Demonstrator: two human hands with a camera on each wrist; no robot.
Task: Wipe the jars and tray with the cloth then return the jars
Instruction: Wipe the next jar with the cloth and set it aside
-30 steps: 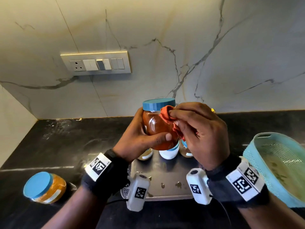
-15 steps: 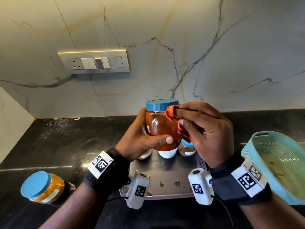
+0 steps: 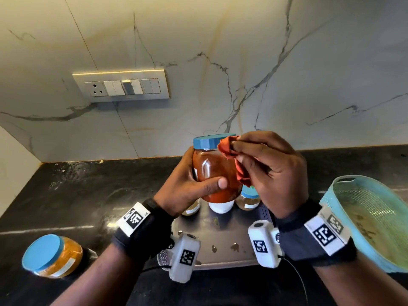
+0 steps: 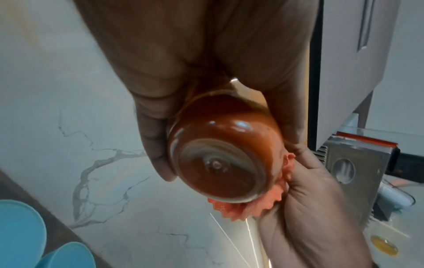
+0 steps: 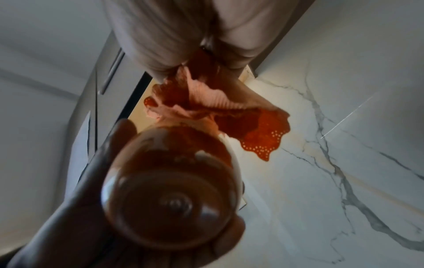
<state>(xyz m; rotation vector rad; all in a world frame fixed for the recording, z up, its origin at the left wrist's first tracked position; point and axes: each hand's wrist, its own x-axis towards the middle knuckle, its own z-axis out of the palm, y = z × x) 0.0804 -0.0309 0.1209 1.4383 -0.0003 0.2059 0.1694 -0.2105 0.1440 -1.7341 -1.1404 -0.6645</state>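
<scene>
My left hand (image 3: 194,186) grips a glass jar of red-brown paste (image 3: 213,171) with a blue lid, lifted upright above the steel tray (image 3: 223,235). My right hand (image 3: 271,171) pinches a crumpled orange cloth (image 3: 231,160) against the jar's right side, up by the lid. From below, the jar's round base (image 4: 218,166) shows between my left fingers, with the cloth (image 4: 250,206) at its edge. The right wrist view shows the cloth (image 5: 229,112) bunched above the jar (image 5: 169,190). Small jars (image 3: 248,199) stand at the tray's far edge, partly hidden.
A blue-lidded jar of orange powder (image 3: 53,255) lies tilted on the black counter (image 3: 77,195) at the front left. A teal plastic basket (image 3: 375,219) sits at the right edge. The marble wall carries a switch panel (image 3: 121,87).
The jar has risen a little in my left hand. My right hand with the cloth has slid up the jar's side toward the lid.
</scene>
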